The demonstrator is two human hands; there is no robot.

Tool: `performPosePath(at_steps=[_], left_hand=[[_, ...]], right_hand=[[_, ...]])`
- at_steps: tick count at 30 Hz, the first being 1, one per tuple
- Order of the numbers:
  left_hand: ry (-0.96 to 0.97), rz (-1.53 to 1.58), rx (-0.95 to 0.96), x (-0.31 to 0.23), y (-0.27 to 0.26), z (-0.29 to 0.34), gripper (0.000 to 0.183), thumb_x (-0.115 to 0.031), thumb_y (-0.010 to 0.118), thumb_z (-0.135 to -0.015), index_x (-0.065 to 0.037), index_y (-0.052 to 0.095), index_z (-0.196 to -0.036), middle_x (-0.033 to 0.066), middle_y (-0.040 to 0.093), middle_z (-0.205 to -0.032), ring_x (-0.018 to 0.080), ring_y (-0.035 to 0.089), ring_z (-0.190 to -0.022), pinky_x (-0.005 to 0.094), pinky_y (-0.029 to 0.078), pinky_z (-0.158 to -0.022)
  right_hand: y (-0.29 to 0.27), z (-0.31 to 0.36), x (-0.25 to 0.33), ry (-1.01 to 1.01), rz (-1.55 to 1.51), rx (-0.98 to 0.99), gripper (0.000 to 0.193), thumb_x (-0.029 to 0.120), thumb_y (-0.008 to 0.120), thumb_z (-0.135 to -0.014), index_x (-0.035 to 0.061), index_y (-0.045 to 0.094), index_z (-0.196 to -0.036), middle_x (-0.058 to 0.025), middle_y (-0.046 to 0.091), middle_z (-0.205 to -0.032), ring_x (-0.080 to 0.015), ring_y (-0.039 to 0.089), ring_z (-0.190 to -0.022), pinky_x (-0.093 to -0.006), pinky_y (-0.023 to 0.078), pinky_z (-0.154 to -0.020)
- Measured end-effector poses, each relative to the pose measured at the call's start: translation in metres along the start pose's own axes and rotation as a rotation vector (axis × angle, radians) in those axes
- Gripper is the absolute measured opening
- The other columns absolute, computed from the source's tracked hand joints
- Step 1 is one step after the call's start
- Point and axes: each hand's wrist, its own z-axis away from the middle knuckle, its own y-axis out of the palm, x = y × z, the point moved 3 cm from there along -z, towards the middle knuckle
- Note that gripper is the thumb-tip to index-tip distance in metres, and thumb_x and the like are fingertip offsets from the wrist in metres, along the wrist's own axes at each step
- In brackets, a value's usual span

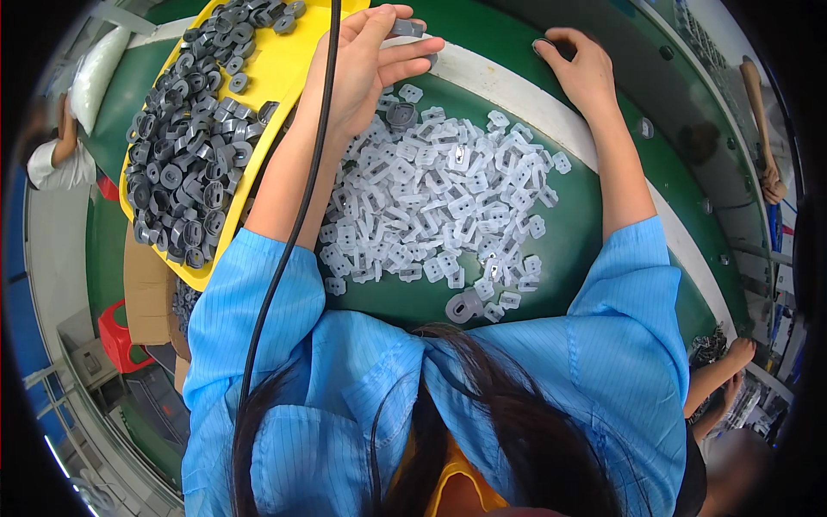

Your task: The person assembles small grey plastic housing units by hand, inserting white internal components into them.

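Note:
My left hand (366, 65) is raised at the upper middle, beside the yellow tray. Its thumb and fingers close on a small grey plastic part (407, 28). A second bit of grey shows by the lower fingertips, mostly hidden by them. Over the green belt (508, 39) beyond the white rail, my right hand (584, 73) is bent with thumb and forefinger curled toward each other. Something dark shows at its fingertips, too small to name. Between my forearms lies a wide heap of translucent white plastic pieces (439, 189). A dark grey cap (401, 115) rests at the heap's far edge.
The yellow tray (297, 73), filled with grey caps (185, 146), stands left of my left arm. A black cable (297, 224) hangs across that arm. A white rail (517, 90) divides the table from the belt. Another person's hand (741, 351) shows at right.

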Motion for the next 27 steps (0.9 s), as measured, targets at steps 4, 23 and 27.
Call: performPosePath(at_steps=[4,23,27], left_hand=[[0.186,0.275,0.257,0.007,-0.010,-0.012,0.026,-0.012,0.057,-0.092,0.002,0.054,-0.114,0.0088,0.060,-0.092,0.0171,0.062,-0.081,0.0242,0.052,-0.071],[0.386,-0.685,0.067,0.007,0.034,0.018,0.030,-0.006,0.072,-0.074,-0.004,0.065,-0.102,0.0064,0.065,-0.074,0.0149,0.064,-0.064,0.0270,0.051,-0.061],[0.289,-0.714,0.064,0.010,0.045,0.021,0.034,-0.009,0.074,-0.073,-0.003,0.063,-0.104,0.0062,0.064,-0.072,0.0132,0.062,-0.062,0.0272,0.050,-0.059]], right_hand=[[-0.011,0.006,0.064,-0.197,-0.291,-0.012,0.022,0.025,0.069,-0.078,0.0046,0.068,-0.087,-0.0092,0.066,-0.084,-0.0241,0.063,-0.075,-0.0332,0.049,-0.066],[-0.021,0.025,0.095,0.195,-0.938,0.457,0.020,0.016,0.072,-0.075,0.0014,0.068,-0.087,-0.0048,0.065,-0.071,-0.0088,0.060,-0.064,-0.0228,0.048,-0.062],[-0.025,0.027,0.099,-0.006,-0.686,0.261,0.019,0.019,0.072,-0.076,0.0029,0.070,-0.087,-0.0027,0.065,-0.070,-0.0083,0.058,-0.064,-0.0238,0.047,-0.062]])
